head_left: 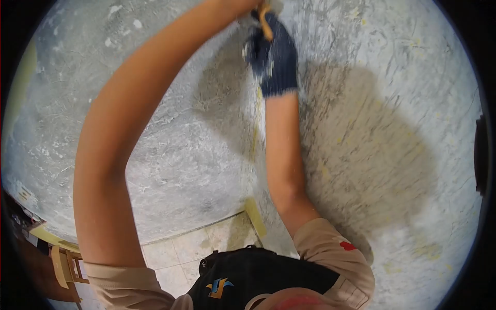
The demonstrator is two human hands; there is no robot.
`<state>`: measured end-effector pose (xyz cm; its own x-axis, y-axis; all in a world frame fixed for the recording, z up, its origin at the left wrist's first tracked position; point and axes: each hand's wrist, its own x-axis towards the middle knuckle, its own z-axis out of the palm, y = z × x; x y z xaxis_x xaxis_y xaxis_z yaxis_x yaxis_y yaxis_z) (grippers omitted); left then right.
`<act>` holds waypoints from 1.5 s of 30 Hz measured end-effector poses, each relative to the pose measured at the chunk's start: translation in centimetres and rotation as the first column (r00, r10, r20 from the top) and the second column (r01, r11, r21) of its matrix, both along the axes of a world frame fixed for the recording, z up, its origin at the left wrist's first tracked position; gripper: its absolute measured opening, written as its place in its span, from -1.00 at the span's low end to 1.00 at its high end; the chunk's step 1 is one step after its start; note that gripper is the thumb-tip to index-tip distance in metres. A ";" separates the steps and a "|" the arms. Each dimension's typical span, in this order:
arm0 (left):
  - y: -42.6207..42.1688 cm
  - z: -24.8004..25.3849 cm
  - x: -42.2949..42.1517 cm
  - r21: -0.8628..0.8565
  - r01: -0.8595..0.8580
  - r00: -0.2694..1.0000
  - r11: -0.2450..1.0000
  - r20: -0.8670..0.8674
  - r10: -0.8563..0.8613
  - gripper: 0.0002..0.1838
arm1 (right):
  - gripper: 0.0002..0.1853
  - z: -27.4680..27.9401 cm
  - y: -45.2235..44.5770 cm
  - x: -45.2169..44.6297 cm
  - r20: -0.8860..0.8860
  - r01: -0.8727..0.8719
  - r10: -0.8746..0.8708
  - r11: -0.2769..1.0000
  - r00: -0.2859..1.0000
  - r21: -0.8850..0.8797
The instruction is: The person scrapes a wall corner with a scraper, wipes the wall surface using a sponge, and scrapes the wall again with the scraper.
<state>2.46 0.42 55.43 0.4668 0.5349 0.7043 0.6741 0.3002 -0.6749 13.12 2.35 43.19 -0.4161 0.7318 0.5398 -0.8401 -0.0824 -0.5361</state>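
My right hand [274,54], in a dark blue knitted glove with whitish smears, is raised at the corner where two walls meet. Its fingers are closed round a tool with a wooden handle [266,25]. The tool's working end is blurred and cut by the top edge, so its kind does not show. My left arm [116,134] is bare and bends up to the same spot. Only the wrist side of my left hand [250,4] shows by the handle; its fingers are hidden or out of view.
Patchy grey walls, a left wall [175,191] and a right wall [439,103], carry white and yellow flecks. Below is a tiled floor [186,248]. A wooden piece of furniture [62,266] stands at the lower left. A dark object [481,155] lies at the right edge.
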 end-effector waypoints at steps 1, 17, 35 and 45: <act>-0.9 -3.8 0.2 -0.115 -0.002 0.989 0.993 0.143 0.019 -0.77 | -0.77 -3.8 0.0 0.6 0.062 -0.054 0.052 0.998 0.997 0.040; -28.3 -58.5 -6.2 -0.105 0.664 -0.284 0.741 0.881 0.379 -0.40 | -0.78 -49.3 -17.4 12.7 0.907 0.510 -0.336 0.843 0.254 0.170; -2.8 -20.2 1.0 0.159 0.869 0.160 0.468 0.805 -0.571 0.11 | -0.54 -12.9 -1.7 2.7 -0.006 0.612 -0.999 0.017 0.035 0.791; 0.2 -18.4 1.0 0.365 0.836 -0.107 0.410 0.841 -0.531 0.11 | -0.50 -12.0 -0.3 0.0 -0.101 0.482 -0.961 -0.218 -0.257 0.849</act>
<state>3.44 0.62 37.05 0.0181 0.4940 0.8693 0.5423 -0.7353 0.4065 13.14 2.01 31.18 0.0074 0.3316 0.9434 0.6253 0.7347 -0.2631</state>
